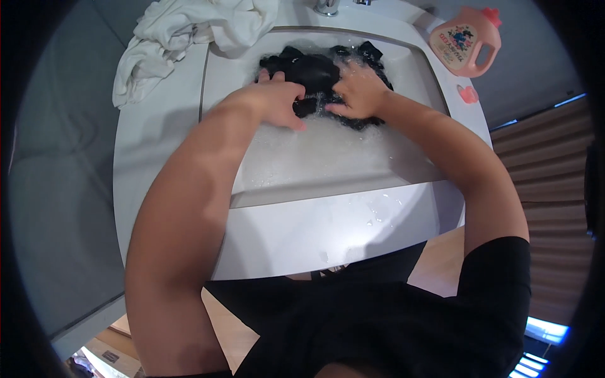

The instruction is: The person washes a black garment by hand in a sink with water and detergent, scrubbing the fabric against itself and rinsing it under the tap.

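Note:
A soaked black garment point(313, 72) lies bunched in sudsy water at the far side of the white sink basin point(302, 183). My left hand point(275, 101) rests at the garment's left side, palm down, with the thumb and fingers spread. On its right side, my right hand point(361, 91) presses into the wet cloth, thumb stretched toward the middle and fingertips partly covered by foam and fabric. Both hands touch the cloth without closing round it. Exactly what kind of garment it is cannot be made out.
White cloth point(183, 41) is heaped on the counter at the far left. A pink detergent bottle point(465, 41) stands at the far right, its small pink cap point(467, 94) nearby. The faucet point(326, 7) is behind the basin. Water drops dot the front ledge point(378, 214).

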A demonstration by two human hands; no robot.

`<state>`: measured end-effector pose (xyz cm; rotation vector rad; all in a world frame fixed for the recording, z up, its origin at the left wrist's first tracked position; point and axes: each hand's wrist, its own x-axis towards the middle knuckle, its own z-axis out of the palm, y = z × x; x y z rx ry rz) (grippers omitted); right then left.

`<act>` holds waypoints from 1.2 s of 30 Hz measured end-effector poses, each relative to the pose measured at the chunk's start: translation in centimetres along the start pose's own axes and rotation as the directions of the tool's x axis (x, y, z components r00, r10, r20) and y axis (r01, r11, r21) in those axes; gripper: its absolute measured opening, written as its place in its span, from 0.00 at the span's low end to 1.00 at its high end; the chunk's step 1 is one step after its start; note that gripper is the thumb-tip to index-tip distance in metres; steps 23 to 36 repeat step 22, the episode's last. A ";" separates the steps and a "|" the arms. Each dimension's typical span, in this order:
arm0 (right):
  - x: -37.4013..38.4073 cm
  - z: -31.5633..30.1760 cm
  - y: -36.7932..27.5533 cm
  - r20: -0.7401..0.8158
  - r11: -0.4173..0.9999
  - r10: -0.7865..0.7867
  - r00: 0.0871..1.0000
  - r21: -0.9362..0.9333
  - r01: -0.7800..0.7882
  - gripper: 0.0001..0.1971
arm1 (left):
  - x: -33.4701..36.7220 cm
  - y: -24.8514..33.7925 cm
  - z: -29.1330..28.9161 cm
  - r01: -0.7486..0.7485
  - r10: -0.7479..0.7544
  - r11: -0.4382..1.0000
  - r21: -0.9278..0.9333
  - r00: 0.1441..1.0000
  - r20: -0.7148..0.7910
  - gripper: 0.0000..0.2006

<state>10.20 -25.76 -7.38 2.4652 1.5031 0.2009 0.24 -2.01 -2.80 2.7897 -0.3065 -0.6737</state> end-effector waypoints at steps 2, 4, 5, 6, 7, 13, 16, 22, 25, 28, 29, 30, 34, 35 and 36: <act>1.7 -0.1 -0.2 0.019 0.996 0.054 0.998 -0.076 -0.052 0.25 | 0.1 -0.2 0.3 0.035 -0.033 0.999 0.026 0.997 -0.066 0.40; 3.2 0.0 0.3 -0.016 0.996 0.065 0.998 -0.057 -0.066 0.21 | 0.2 -0.4 0.5 0.031 -0.030 0.999 0.009 0.994 -0.104 0.42; 3.7 -0.2 0.3 -0.017 0.996 0.065 0.998 -0.057 -0.066 0.21 | 0.2 -0.4 0.5 0.023 -0.023 1.000 -0.004 0.990 -0.142 0.43; 4.2 -0.5 0.3 0.035 0.992 0.123 0.992 0.014 -0.123 0.17 | 0.4 -0.5 0.7 0.022 -0.022 1.000 -0.002 0.990 -0.142 0.43; 4.7 -1.5 0.2 0.090 0.981 0.174 0.981 0.076 -0.181 0.14 | 0.6 -0.5 0.8 0.057 -0.056 0.998 0.002 0.977 -0.203 0.44; 2.1 -6.6 0.4 0.090 0.865 0.056 0.994 0.494 -0.093 0.26 | 0.7 -0.8 -0.1 0.131 -0.119 0.991 0.018 0.943 -0.312 0.39; -1.1 -8.8 -0.5 0.175 0.795 0.035 0.984 0.592 -0.134 0.28 | 0.3 -0.4 -0.5 0.122 -0.129 0.992 -0.041 0.939 -0.319 0.35; -4.4 -9.6 -1.0 0.354 0.981 -0.017 0.935 0.187 -0.053 0.40 | 1.0 -0.5 0.1 -0.129 0.130 0.991 0.023 0.960 -0.250 0.32; -4.4 -9.6 -1.0 0.354 0.981 -0.017 0.935 0.187 -0.053 0.40 | 1.0 -0.5 0.1 -0.129 0.130 0.991 0.023 0.960 -0.250 0.32; -4.4 -9.6 -1.0 0.354 0.981 -0.017 0.935 0.187 -0.053 0.40 | 1.0 -0.5 0.1 -0.129 0.130 0.991 0.023 0.960 -0.250 0.32; -4.4 -9.6 -1.0 0.354 0.981 -0.017 0.935 0.187 -0.053 0.40 | 1.0 -0.5 0.1 -0.129 0.130 0.991 0.023 0.960 -0.250 0.32; -4.4 -9.6 -1.0 0.354 0.981 -0.017 0.935 0.187 -0.053 0.40 | 1.0 -0.5 0.1 -0.129 0.130 0.991 0.023 0.960 -0.250 0.32; -4.4 -9.6 -1.0 0.354 0.981 -0.017 0.935 0.187 -0.053 0.40 | 1.0 -0.5 0.1 -0.129 0.130 0.991 0.023 0.960 -0.250 0.32; -4.4 -9.6 -1.0 0.354 0.981 -0.017 0.935 0.187 -0.053 0.40 | 1.0 -0.5 0.1 -0.129 0.130 0.991 0.023 0.960 -0.250 0.32; -4.4 -9.6 -1.0 0.354 0.981 -0.017 0.935 0.187 -0.053 0.40 | 1.0 -0.5 0.1 -0.129 0.130 0.991 0.023 0.960 -0.250 0.32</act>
